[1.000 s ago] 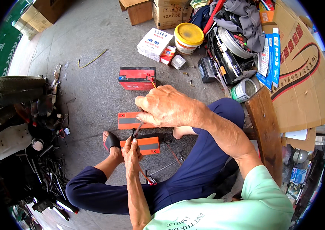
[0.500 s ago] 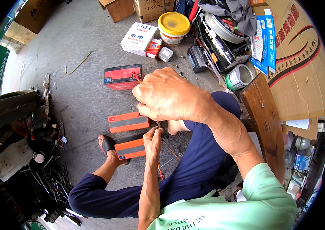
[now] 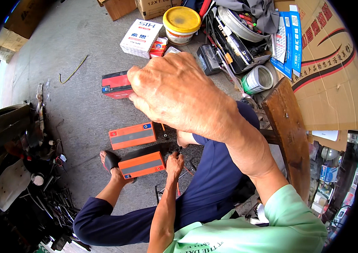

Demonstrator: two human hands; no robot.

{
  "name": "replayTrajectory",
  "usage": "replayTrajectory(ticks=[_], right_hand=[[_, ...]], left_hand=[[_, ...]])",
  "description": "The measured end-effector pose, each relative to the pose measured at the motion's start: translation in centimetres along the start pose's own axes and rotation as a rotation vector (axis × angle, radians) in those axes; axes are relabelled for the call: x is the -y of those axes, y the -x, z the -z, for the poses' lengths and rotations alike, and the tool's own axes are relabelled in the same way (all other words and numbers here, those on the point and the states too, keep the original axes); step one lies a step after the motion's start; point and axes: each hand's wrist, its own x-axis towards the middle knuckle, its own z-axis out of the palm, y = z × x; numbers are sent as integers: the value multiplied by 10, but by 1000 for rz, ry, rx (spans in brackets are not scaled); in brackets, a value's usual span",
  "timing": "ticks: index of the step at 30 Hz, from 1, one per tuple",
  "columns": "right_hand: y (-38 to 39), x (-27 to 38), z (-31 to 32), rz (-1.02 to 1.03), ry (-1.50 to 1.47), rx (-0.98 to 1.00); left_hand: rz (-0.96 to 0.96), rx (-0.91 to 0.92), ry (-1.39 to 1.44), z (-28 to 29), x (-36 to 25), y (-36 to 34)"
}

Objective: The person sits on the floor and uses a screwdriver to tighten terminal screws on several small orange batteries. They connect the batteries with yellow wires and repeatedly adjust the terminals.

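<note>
My right hand is closed, high over the floor, its fingertips beside the red-and-black battery and covering its right end. What those fingers hold is hidden. Below this hand hangs a short orange wire with a small metal end. My left hand is lower, pinched around something small and dark at its fingertips, too small to name. It is beside the right end of the nearer orange battery. Another orange battery with a grey stripe lies between that one and the red-and-black one. Thin cables run below my left hand.
A white box, a yellow-lidded bucket and a small black battery stand beyond. On the right are a tin can, a wooden bench and cardboard. Old tyres and scattered tools lie left.
The view has shifted, so the floor things appear farther left. My right hand has risen over the red-and-black battery's right end. My left hand has moved right, off the nearer orange battery's end.
</note>
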Motion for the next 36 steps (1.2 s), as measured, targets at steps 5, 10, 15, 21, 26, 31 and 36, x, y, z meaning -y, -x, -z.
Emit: replayTrajectory(ticks=[5, 10, 15, 21, 26, 31, 36], right_hand=[[5, -2, -3, 12, 8, -90], [0, 2, -4, 16, -3, -22], [-1, 5, -4, 26, -13, 8], [-6, 16, -8, 73, -31, 2], [4, -2, -11, 15, 17, 19], [-1, 4, -8, 12, -19, -2], [4, -1, -11, 2, -46, -42]], left_hand=[[-158, -181, 134, -23, 11, -29], [-517, -296, -67, -47, 53, -67], [-587, -202, -436, -70, 84, -87], [-118, -262, 489, -77, 88, -92], [103, 3, 977, -1, -11, -45], [153, 1, 1458, 17, -36, -32], [28, 33, 1407, 32, -49, -20]])
